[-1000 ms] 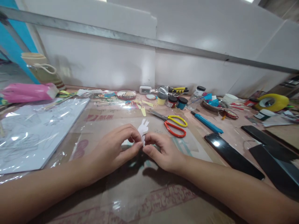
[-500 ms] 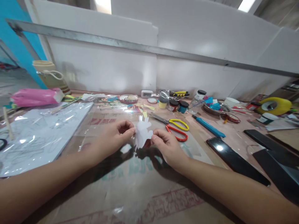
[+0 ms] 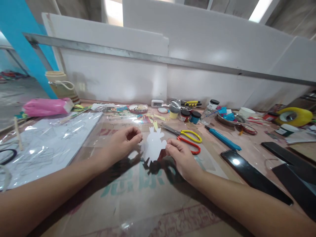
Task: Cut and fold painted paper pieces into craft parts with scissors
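Observation:
A white paper cutout [image 3: 154,144] with jagged, rounded edges, shaped like a small eared figure, is held up over the table. My right hand [image 3: 181,156] pinches its right edge between thumb and fingers. My left hand [image 3: 125,141] is just left of the cutout, thumb and fingertips closed together, with a narrow gap to the paper and nothing visible between them. Behind the right hand lie open scissors [image 3: 189,140] with one yellow and one red handle. A yellow paper piece [image 3: 155,124] shows just beyond the cutout's top.
Clear film over brown cardboard [image 3: 138,204] covers the worktop. At left are drawing sheets [image 3: 49,148] and a pink packet [image 3: 46,107]. Paint jars [image 3: 195,117] line the back. A blue cutter [image 3: 223,137], a black phone [image 3: 255,176] and yellow tape [image 3: 292,117] are at right.
The cutout has turned flatter toward me and shifted slightly right with my right hand. My left fingertips, earlier at its left edge, are now apart from it. The camera view shifted a little.

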A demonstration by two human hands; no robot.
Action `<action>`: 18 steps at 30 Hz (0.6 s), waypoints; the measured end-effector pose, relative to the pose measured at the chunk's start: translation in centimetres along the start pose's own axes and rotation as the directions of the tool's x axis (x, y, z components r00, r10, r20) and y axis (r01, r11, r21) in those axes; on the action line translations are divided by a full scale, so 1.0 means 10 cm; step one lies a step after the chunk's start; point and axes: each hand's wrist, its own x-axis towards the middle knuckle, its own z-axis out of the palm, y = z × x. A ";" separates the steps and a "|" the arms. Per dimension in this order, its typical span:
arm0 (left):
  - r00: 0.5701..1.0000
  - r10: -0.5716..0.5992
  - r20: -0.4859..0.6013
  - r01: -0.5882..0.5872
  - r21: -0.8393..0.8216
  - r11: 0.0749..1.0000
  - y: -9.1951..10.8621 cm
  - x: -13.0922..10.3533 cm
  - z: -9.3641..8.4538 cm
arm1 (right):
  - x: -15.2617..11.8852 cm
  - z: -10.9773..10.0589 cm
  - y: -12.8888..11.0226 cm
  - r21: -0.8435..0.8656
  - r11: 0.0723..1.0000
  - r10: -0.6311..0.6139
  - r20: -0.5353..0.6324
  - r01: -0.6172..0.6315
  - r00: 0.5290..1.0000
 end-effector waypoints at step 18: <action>0.929 0.370 0.027 -0.371 0.115 0.922 0.13 -0.18 0.03 | 0.02 0.02 0.09 -0.116 0.982 0.153 0.004 -0.151 0.988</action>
